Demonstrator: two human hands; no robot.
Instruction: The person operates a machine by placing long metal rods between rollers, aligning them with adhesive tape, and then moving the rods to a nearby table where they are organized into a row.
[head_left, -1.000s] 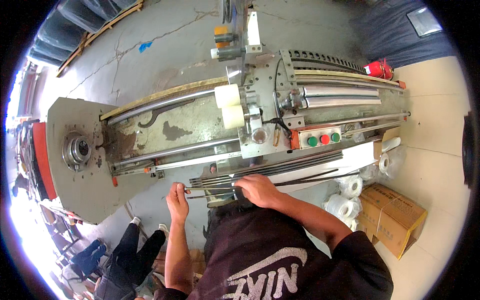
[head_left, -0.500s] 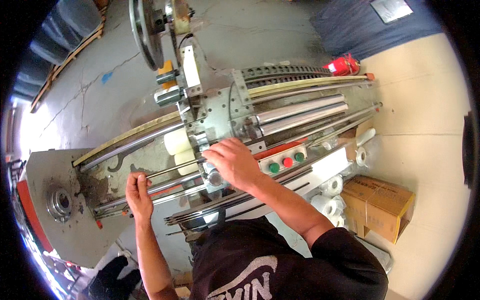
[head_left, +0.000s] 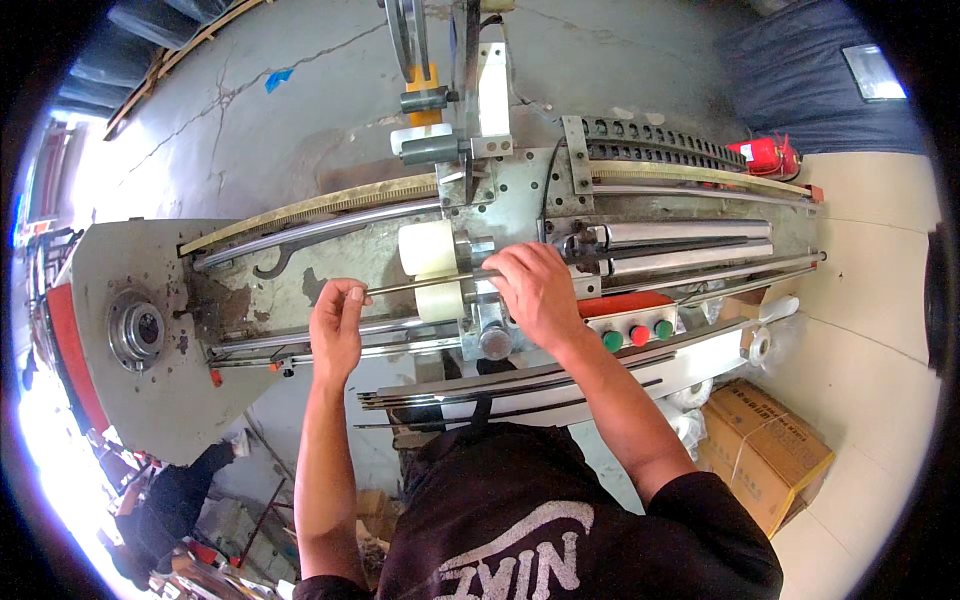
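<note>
A thin metal rod (head_left: 420, 284) lies across the top of a long grey machine (head_left: 150, 270), over two cream-coloured rolls (head_left: 430, 250). My left hand (head_left: 337, 325) pinches the rod's left end between thumb and fingers. Further right along the same rod, my right hand (head_left: 535, 292) is closed over it, beside the machine's carriage block (head_left: 490, 200). Shiny steel rollers (head_left: 680, 235) run off to the right of my right hand.
A panel with green and red push buttons (head_left: 637, 333) sits below my right wrist. More thin rods (head_left: 480, 385) lie on the front ledge. A cardboard box (head_left: 760, 445) and white rolls (head_left: 760, 345) are at the right, a red extinguisher (head_left: 765, 157) behind. Another person (head_left: 180, 500) crouches lower left.
Both hands have risen from the rod bundle on the front ledge up onto the machine's middle, carrying one rod; the view has shifted so the carriage is now centred.
</note>
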